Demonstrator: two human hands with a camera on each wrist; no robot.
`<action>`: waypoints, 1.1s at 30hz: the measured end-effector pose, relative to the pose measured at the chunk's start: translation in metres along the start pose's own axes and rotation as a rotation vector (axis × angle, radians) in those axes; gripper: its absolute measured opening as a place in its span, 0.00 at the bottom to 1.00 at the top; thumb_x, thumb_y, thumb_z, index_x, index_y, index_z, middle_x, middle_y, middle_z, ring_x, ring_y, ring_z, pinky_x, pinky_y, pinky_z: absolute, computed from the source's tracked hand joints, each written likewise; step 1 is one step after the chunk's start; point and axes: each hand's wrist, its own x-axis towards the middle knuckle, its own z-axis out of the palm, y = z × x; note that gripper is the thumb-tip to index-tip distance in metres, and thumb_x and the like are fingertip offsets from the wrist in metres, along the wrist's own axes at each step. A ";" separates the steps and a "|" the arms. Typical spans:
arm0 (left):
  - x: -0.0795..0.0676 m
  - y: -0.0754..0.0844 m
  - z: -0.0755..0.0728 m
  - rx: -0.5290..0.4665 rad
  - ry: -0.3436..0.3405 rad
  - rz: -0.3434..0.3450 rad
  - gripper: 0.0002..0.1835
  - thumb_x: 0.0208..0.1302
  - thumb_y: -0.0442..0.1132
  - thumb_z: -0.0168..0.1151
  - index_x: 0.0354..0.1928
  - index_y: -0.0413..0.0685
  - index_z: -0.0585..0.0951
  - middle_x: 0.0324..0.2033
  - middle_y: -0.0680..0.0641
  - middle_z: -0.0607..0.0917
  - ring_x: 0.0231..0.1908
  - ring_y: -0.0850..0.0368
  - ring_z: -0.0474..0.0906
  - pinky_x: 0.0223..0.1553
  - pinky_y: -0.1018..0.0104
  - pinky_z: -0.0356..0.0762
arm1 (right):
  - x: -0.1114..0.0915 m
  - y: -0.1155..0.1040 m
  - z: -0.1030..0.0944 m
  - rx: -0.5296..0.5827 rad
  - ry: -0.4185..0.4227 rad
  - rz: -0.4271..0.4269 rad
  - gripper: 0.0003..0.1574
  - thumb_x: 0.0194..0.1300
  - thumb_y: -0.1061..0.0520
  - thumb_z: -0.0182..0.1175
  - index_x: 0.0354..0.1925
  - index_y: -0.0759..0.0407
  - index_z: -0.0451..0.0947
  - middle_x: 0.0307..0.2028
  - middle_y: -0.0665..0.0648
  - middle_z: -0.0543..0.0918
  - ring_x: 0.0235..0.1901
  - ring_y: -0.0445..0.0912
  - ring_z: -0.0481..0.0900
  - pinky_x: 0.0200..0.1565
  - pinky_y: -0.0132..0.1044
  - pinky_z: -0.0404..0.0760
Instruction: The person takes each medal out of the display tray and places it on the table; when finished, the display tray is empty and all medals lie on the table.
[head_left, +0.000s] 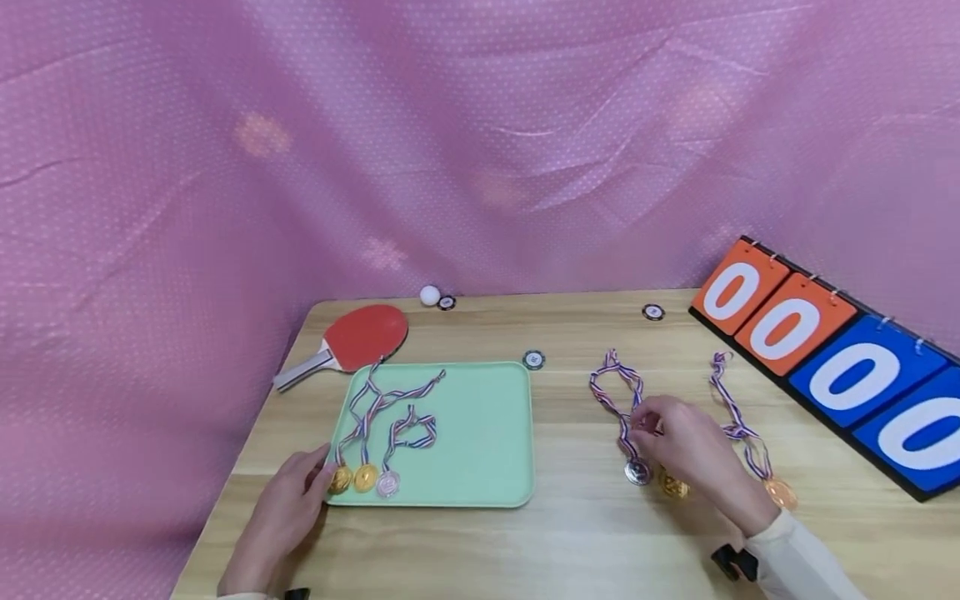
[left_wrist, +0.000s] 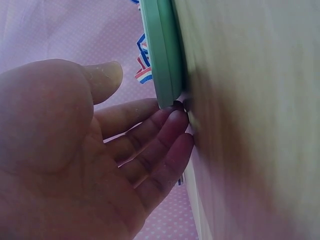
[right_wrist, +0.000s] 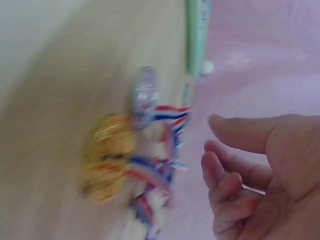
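Note:
My left hand [head_left: 285, 507] is at the near left corner of a light green tray [head_left: 480, 433]. In the left wrist view its extended fingers reach the tray's edge, with the thumb standing apart. On the tray lie two gold medals [head_left: 365, 477] and a silver medal [head_left: 387, 483] with striped ribbons. Over the table to the right, my right hand [head_left: 693, 446] hovers by a silver medal [head_left: 637, 472] and a gold medal [right_wrist: 110, 157], partly covering the latter in the head view. Its fingers are loosely bent, and the right wrist view shows nothing between them.
Farther right is another gold-coloured medal [head_left: 782, 493], near a flip scoreboard [head_left: 817, 358] showing zeros. A red table tennis bat [head_left: 367, 337] lies behind the tray's left side. A white ball [head_left: 430, 296] and several poker chips [head_left: 533, 360] sit toward the back, before a pink curtain [head_left: 480, 150].

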 end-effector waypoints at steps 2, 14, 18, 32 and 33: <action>0.000 -0.001 0.000 -0.011 0.003 0.000 0.30 0.75 0.54 0.46 0.71 0.45 0.66 0.53 0.45 0.79 0.49 0.53 0.76 0.54 0.49 0.76 | 0.005 -0.011 0.000 0.000 0.034 -0.025 0.09 0.58 0.52 0.69 0.38 0.51 0.84 0.27 0.46 0.82 0.23 0.39 0.73 0.24 0.32 0.71; 0.002 0.000 -0.004 -0.034 -0.021 -0.024 0.31 0.77 0.57 0.40 0.72 0.46 0.65 0.59 0.42 0.77 0.60 0.44 0.73 0.62 0.40 0.70 | 0.026 -0.119 0.066 0.285 -0.199 -0.146 0.05 0.62 0.53 0.66 0.38 0.49 0.86 0.32 0.44 0.86 0.30 0.36 0.79 0.35 0.30 0.81; 0.001 0.000 -0.003 -0.039 -0.004 0.002 0.32 0.77 0.59 0.37 0.71 0.45 0.65 0.59 0.42 0.77 0.63 0.41 0.71 0.64 0.40 0.67 | 0.029 -0.161 0.107 0.259 -0.252 -0.252 0.06 0.61 0.50 0.67 0.36 0.49 0.87 0.29 0.42 0.86 0.28 0.32 0.78 0.34 0.26 0.78; 0.003 0.001 -0.002 -0.046 -0.035 -0.020 0.32 0.77 0.58 0.38 0.72 0.46 0.63 0.60 0.41 0.75 0.63 0.42 0.71 0.64 0.39 0.67 | 0.047 -0.227 0.182 0.157 -0.176 -0.211 0.13 0.58 0.42 0.69 0.35 0.48 0.88 0.31 0.43 0.87 0.29 0.35 0.76 0.29 0.28 0.75; 0.002 0.000 -0.002 -0.045 -0.040 -0.026 0.32 0.76 0.58 0.38 0.72 0.46 0.63 0.61 0.41 0.75 0.63 0.41 0.71 0.65 0.39 0.66 | 0.048 -0.229 0.184 0.148 -0.184 -0.210 0.14 0.58 0.41 0.69 0.36 0.48 0.88 0.32 0.42 0.86 0.29 0.34 0.76 0.29 0.27 0.75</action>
